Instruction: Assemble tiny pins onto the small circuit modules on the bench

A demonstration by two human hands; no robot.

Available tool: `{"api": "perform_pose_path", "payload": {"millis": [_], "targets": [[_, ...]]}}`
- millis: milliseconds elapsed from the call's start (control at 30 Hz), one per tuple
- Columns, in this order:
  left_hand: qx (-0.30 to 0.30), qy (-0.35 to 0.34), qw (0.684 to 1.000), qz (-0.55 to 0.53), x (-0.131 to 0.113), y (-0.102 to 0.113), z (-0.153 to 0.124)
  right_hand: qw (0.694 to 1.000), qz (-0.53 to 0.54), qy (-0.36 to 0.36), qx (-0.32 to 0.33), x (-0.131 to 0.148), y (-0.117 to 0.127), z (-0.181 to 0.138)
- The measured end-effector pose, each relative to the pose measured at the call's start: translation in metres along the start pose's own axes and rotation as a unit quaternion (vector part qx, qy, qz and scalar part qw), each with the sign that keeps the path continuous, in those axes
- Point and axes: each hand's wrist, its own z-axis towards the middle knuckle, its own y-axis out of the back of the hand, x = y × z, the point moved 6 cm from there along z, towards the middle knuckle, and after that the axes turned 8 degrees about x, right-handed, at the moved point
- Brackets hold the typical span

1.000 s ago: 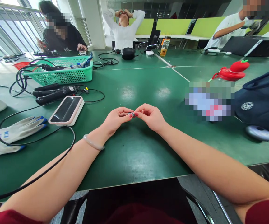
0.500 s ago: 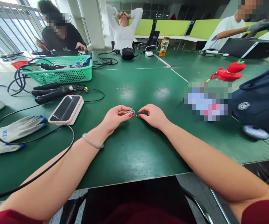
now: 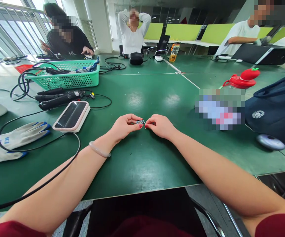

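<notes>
Left hand [image 3: 126,126] pinches a small silvery piece [image 3: 140,122] between thumb and forefinger, over the green counter [image 3: 142,174] and straight ahead of the person; the piece's free end juts past the fingertips toward the other side. Half a second ago the right hand [image 3: 160,126] stood a little apart from it, thumb and forefinger spread. Now that hand has come in closer, its fingers curled and drawn together just beside the piece's end; whether they touch it cannot be told. At its fingertips shows a tiny pale bit [image 3: 145,127], too small to name, which the right hand seems to pinch. The left hand's grip looks much the same as before.

Across the counter, the person in white [image 3: 133,39] has shifted both hands from the face to the sides of the head. At the far right, a gloved hand [image 3: 264,40] that was raised is now down behind a black laptop [image 3: 263,54]. The pink-cased phone [image 3: 70,116], the white work glove [image 3: 18,140] and the mint-green basket [image 3: 68,79] lie on the left, unmoved.
</notes>
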Motion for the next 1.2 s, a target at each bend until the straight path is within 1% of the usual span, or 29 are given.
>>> {"api": "perform_pose_path", "payload": {"millis": [133, 233, 367, 500, 633, 833, 967, 1067, 1200], "targets": [[0.003, 0.003, 1.000, 0.010, 0.000, 0.000, 0.000, 1.000, 0.005, 0.001, 0.001, 0.003, 0.002, -0.002], [-0.004, 0.017, 0.999, 0.035, 0.001, 0.001, 0.000, 1.000, 0.005, 0.016, 0.026, 0.008, 0.002, -0.005], [-0.013, 0.033, 0.994, 0.101, 0.002, 0.002, 0.001, 0.997, -0.005, 0.042, 0.060, 0.010, 0.003, -0.008], [-0.002, 0.036, 0.990, 0.138, 0.003, 0.001, 0.002, 0.999, -0.009, 0.027, 0.044, 0.000, 0.008, -0.006], [0.012, 0.040, 0.989, 0.139, 0.004, -0.002, 0.002, 1.000, -0.019, -0.003, 0.024, -0.005, 0.011, -0.007], [0.014, 0.044, 0.990, 0.132, 0.004, -0.002, 0.001, 0.997, -0.051, 0.031, 0.044, 0.010, 0.004, -0.009], [0.019, 0.037, 0.991, 0.131, 0.003, -0.003, 0.001, 0.997, -0.044, 0.041, 0.048, 0.011, 0.005, -0.008], [0.020, 0.039, 0.990, 0.136, 0.003, -0.003, 0.001, 0.998, -0.038, 0.024, 0.041, 0.005, 0.009, -0.007], [0.020, 0.047, 0.988, 0.149, 0.004, -0.002, 0.001, 0.997, -0.067, -0.005, 0.038, -0.002, 0.011, -0.007]]}}
